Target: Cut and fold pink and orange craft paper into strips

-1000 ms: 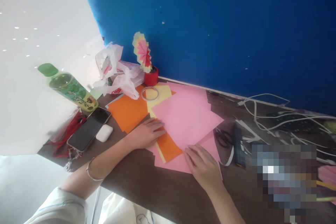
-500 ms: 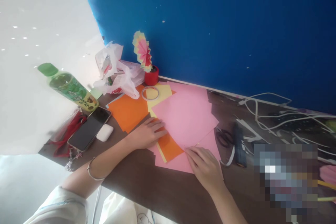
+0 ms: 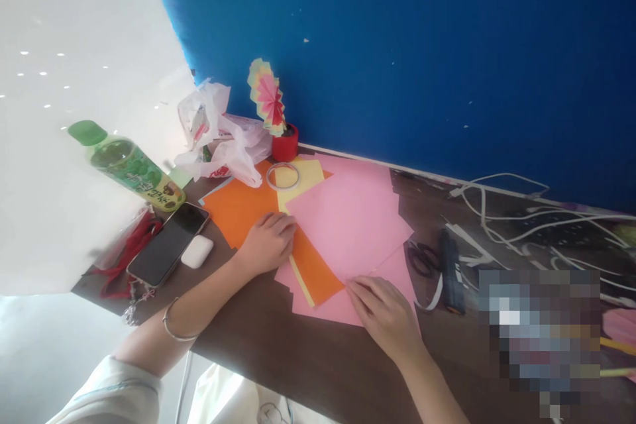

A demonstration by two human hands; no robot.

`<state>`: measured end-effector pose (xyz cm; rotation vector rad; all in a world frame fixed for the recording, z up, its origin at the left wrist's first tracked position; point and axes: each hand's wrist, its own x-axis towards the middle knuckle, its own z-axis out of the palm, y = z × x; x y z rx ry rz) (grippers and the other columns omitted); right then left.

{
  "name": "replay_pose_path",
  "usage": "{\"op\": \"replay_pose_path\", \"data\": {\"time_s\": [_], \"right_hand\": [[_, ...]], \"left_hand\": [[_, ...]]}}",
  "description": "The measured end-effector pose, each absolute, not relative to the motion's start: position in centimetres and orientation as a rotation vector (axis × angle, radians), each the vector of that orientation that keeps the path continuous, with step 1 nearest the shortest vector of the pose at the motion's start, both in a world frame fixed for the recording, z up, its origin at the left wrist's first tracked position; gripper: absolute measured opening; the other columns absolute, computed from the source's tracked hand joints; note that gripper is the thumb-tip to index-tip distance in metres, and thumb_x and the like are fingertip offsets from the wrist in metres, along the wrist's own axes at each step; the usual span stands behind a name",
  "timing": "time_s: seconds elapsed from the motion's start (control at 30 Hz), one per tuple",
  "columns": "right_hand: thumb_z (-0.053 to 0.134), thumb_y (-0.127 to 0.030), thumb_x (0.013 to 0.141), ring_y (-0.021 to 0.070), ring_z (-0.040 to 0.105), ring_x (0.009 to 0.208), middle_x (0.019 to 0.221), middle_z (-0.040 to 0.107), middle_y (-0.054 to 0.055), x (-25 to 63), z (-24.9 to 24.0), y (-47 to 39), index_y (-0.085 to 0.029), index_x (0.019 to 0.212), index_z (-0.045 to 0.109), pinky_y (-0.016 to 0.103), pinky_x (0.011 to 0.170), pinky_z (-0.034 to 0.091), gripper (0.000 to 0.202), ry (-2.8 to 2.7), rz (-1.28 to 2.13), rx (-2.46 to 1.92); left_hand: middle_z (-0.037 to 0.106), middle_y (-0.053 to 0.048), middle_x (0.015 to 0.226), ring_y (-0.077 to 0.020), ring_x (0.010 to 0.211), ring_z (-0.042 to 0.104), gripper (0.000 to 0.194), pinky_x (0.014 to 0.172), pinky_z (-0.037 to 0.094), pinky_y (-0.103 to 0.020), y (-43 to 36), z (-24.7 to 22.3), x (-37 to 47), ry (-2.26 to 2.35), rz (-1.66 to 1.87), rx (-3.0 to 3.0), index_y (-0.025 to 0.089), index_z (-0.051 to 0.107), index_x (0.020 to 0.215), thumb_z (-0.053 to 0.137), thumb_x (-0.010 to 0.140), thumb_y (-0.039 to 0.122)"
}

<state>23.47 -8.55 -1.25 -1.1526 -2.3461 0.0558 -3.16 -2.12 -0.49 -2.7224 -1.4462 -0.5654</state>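
Observation:
Before me, a strip of orange paper [image 3: 320, 273] slants out along the lower left edge of a pink sheet [image 3: 350, 218]. A thin yellow edge shows beside the strip, and more pink paper [image 3: 322, 315] lies beneath. My left hand [image 3: 268, 243] is closed, its fingertips curled at the upper end of the orange strip; the exact contact is partly hidden. At the strip's lower right corner, my right hand [image 3: 385, 311] pinches the paper between thumb and fingers. Left of the strip lies a larger orange sheet [image 3: 238, 209], with yellow paper [image 3: 311, 175] behind and a tape ring [image 3: 283, 176] on top.
On the left are a green-capped bottle [image 3: 132, 169], a phone [image 3: 169, 244] and a white earbud case [image 3: 197, 252]. Plastic bags [image 3: 218, 139] and a red pot [image 3: 285, 143] with a paper fan stand behind. Scissors [image 3: 422, 258], a dark cutter [image 3: 452, 275] and white cables [image 3: 484, 205] lie right.
My left hand has drawn its spread fingers back to the left and curled them, uncovering more of the orange strip. My right hand keeps its pinch at the corner.

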Motion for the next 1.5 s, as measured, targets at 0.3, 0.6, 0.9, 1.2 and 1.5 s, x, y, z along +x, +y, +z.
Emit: {"op": "replay_pose_path", "data": {"time_s": [0.3, 0.6, 0.9, 1.2, 1.5], "right_hand": [[0.052, -0.014, 0.085, 0.0158, 0.060, 0.075, 0.081, 0.066, 0.006, 23.2, -1.1, -8.5, -0.017, 0.086, 0.067, 0.031, 0.073, 0.048, 0.015, -2.320, 0.066, -1.174], [0.046, -0.012, 0.087, 0.0169, 0.063, 0.083, 0.089, 0.067, 0.008, 23.9, -1.6, -8.7, -0.017, 0.096, 0.065, 0.032, 0.079, 0.053, 0.022, -2.340, 0.129, -1.124], [0.049, -0.015, 0.086, 0.0179, 0.064, 0.092, 0.099, 0.066, 0.007, 24.6, -1.1, -8.5, -0.020, 0.099, 0.065, 0.033, 0.090, 0.053, 0.022, -2.277, 0.197, -1.149], [0.052, -0.020, 0.085, 0.0162, 0.066, 0.084, 0.103, 0.064, 0.007, 25.8, -0.8, -8.4, -0.021, 0.086, 0.068, 0.028, 0.077, 0.058, 0.016, -2.166, 0.293, -1.276], [0.050, -0.020, 0.085, 0.0164, 0.066, 0.085, 0.102, 0.065, 0.008, 25.6, -0.3, -8.3, -0.020, 0.085, 0.068, 0.028, 0.078, 0.057, 0.017, -2.167, 0.306, -1.266]], "left_hand": [[0.060, -0.011, 0.109, -0.0260, 0.101, 0.055, 0.025, 0.085, 0.045, -0.040, -2.2, -0.9, -3.2, -1.715, -0.611, -2.429, 0.016, 0.060, 0.101, 0.046, 0.081, 0.019], [0.052, -0.012, 0.127, -0.0249, 0.124, 0.042, 0.033, 0.102, 0.033, -0.044, -2.5, -0.7, -3.0, -1.381, -0.560, -2.770, 0.014, 0.053, 0.117, 0.039, 0.087, 0.020], [0.058, -0.009, 0.122, -0.0222, 0.122, 0.045, 0.031, 0.106, 0.027, -0.047, -2.8, -0.1, -3.1, -1.053, -0.476, -3.059, 0.020, 0.056, 0.114, 0.040, 0.089, 0.024], [0.056, -0.011, 0.119, -0.0211, 0.118, 0.048, 0.028, 0.104, 0.038, -0.039, -3.2, 0.4, -2.4, -0.933, -0.552, -3.105, 0.015, 0.057, 0.108, 0.042, 0.085, 0.017], [0.055, -0.010, 0.122, -0.0223, 0.119, 0.046, 0.030, 0.102, 0.039, -0.040, -3.5, 0.4, -2.1, -0.977, -0.476, -3.104, 0.018, 0.056, 0.112, 0.043, 0.086, 0.019]]}}
